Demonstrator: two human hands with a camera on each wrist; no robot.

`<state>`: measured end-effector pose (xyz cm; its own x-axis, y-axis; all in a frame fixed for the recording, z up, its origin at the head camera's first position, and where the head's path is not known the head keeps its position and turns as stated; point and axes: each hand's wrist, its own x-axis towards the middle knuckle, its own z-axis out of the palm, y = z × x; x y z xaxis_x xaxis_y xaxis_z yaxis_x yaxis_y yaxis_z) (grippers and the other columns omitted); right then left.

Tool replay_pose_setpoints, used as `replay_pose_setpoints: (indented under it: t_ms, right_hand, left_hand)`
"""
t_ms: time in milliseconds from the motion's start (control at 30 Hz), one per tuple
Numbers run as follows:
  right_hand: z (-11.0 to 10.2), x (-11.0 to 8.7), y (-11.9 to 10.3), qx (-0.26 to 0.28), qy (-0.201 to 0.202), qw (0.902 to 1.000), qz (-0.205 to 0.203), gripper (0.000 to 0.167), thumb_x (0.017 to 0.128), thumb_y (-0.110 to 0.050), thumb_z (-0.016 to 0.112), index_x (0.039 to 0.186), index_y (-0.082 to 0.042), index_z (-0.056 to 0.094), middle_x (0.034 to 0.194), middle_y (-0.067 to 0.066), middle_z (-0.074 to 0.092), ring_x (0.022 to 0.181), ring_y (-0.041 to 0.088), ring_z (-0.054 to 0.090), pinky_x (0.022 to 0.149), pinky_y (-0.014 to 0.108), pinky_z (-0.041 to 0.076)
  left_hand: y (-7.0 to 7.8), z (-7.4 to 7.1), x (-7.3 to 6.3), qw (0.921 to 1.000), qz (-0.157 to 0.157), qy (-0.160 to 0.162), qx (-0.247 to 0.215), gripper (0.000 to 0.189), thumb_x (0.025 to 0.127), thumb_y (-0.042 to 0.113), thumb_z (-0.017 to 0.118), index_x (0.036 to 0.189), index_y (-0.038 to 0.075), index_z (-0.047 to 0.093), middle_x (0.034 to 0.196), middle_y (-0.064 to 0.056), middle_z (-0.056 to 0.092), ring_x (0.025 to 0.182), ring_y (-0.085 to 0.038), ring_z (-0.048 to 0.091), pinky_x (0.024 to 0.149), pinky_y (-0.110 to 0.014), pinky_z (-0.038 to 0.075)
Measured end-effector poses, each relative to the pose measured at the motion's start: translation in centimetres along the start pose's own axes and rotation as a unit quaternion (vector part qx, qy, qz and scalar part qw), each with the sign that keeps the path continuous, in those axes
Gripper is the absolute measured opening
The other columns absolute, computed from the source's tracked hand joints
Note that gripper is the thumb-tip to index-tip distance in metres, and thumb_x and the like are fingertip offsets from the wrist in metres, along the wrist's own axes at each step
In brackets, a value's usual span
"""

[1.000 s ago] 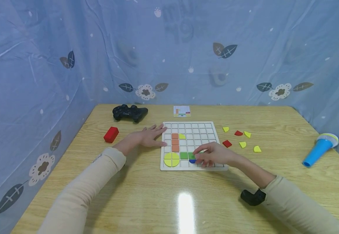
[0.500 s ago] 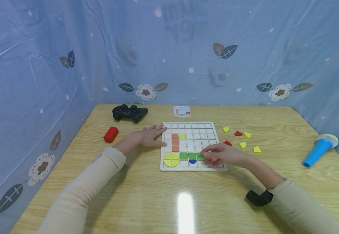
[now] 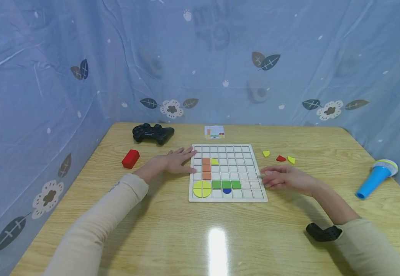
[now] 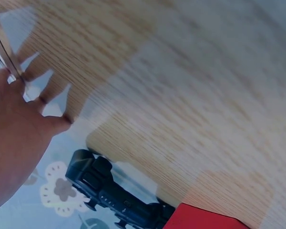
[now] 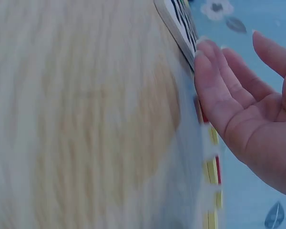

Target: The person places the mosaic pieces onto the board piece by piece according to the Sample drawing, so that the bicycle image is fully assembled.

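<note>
My left hand (image 3: 177,161) lies with spread fingers at the left edge of a white grid board (image 3: 236,155), fingertips touching its rim. On the board sit a column of orange square tiles (image 3: 206,168), a yellow quarter-round tile (image 3: 214,161), a row of green squares (image 3: 226,184), a blue half-round tile (image 3: 227,191) and a yellow circle (image 3: 198,185) made of quarter pieces. Just past the board's right edge is my right hand (image 3: 287,179), fingers loosely bent. In the right wrist view, that hand (image 5: 252,105) shows a bare palm with nothing held.
Beyond the right hand lie loose yellow (image 3: 266,153) and red (image 3: 281,158) quarter pieces. A pattern card (image 3: 214,132) is behind the board. To the left are a black game controller (image 3: 153,133) and a red block (image 3: 130,159); far right, a blue toy microphone (image 3: 376,179).
My right hand has slid rightward from the green row to beyond the board's right edge, uncovering the row and now hiding some loose pieces. The left hand stays put.
</note>
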<state>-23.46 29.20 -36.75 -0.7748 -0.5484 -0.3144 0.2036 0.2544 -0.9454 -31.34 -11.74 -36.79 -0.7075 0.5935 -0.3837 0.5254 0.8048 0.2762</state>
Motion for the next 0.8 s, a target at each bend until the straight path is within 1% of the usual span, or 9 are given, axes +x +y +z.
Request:
replay_pose_setpoints:
  t_ms: [133,267,400,467,533,633,700,800]
  right_hand:
    - [-1.7,-1.0,0.2,0.015,0.012,0.9998,-0.011,0.056,0.103,-0.014,0.046,0.142,0.016,0.020,0.120,0.014,0.061,0.105,0.020,0.061,0.092,0.034,0.048]
    - [-3.3,-2.0,0.4,0.024,0.024,0.9989,-0.032,0.060,0.104,-0.017,0.042,0.142,0.019,0.013,0.119,0.010,0.062,0.107,0.018,0.061,0.091,0.032,0.048]
    - [-4.7,-3.0,0.7,0.022,0.054,0.9971,-0.049,0.061,0.104,-0.017,0.043,0.141,0.020,0.011,0.115,0.005,0.064,0.106,0.015,0.061,0.091,0.033,0.048]
    - [-5.4,-3.5,0.9,0.018,0.074,0.9957,-0.053,0.059,0.104,-0.018,0.043,0.141,0.017,0.014,0.114,0.002,0.064,0.105,0.013,0.062,0.092,0.034,0.047]
    - [-6.0,-3.8,1.1,0.007,0.093,0.9942,-0.054,0.055,0.103,-0.019,0.044,0.142,0.012,0.020,0.114,0.000,0.062,0.105,0.011,0.062,0.095,0.034,0.045]
    - [-6.6,-4.3,1.4,-0.015,0.121,0.9915,-0.045,0.055,0.103,-0.022,0.045,0.142,0.008,0.023,0.114,-0.003,0.060,0.105,0.009,0.061,0.096,0.032,0.045]
    - [-6.9,-4.5,1.5,-0.035,0.135,0.9895,-0.038,0.058,0.102,-0.025,0.046,0.144,0.008,0.022,0.114,-0.006,0.060,0.104,0.006,0.061,0.095,0.030,0.045]
    - [-7.3,-4.9,1.7,-0.050,0.146,0.9875,-0.031,0.066,0.102,-0.028,0.046,0.145,0.012,0.016,0.113,-0.008,0.059,0.103,0.004,0.061,0.095,0.029,0.045]
  left_hand:
    - [-0.1,0.0,0.1,1.0000,-0.002,-0.002,0.001,0.085,0.094,0.061,0.041,0.155,0.020,-0.001,0.159,-0.003,-0.008,0.143,-0.031,-0.005,0.111,-0.056,0.000]
    - [0.0,-0.1,0.0,1.0000,-0.001,-0.001,-0.003,0.085,0.094,0.061,0.042,0.155,0.020,0.000,0.159,-0.004,-0.008,0.143,-0.031,-0.005,0.111,-0.056,0.000]
    - [0.2,-0.1,0.0,1.0000,0.000,-0.001,-0.003,0.084,0.094,0.060,0.042,0.155,0.020,0.000,0.159,-0.003,-0.008,0.143,-0.031,-0.004,0.111,-0.057,0.001]
    - [0.2,-0.1,0.0,1.0000,0.001,-0.001,-0.003,0.084,0.094,0.060,0.042,0.155,0.020,0.000,0.159,-0.004,-0.008,0.143,-0.032,-0.004,0.110,-0.057,0.000]
    - [0.1,-0.1,0.0,1.0000,0.002,0.000,-0.002,0.084,0.095,0.060,0.042,0.155,0.020,0.000,0.159,-0.004,-0.008,0.143,-0.032,-0.005,0.110,-0.057,0.000]
    - [0.2,-0.1,-0.1,1.0000,0.001,0.000,-0.002,0.084,0.095,0.060,0.042,0.155,0.020,0.000,0.159,-0.004,-0.008,0.143,-0.032,-0.005,0.110,-0.057,0.000]
    - [0.2,-0.2,-0.2,1.0000,0.001,-0.001,-0.003,0.084,0.095,0.060,0.043,0.155,0.020,0.000,0.159,-0.004,-0.008,0.143,-0.032,-0.005,0.110,-0.057,0.000]
    - [0.2,-0.2,-0.2,1.0000,0.002,-0.003,-0.005,0.084,0.095,0.060,0.042,0.155,0.020,-0.001,0.159,-0.004,-0.008,0.143,-0.032,-0.005,0.110,-0.057,-0.001]
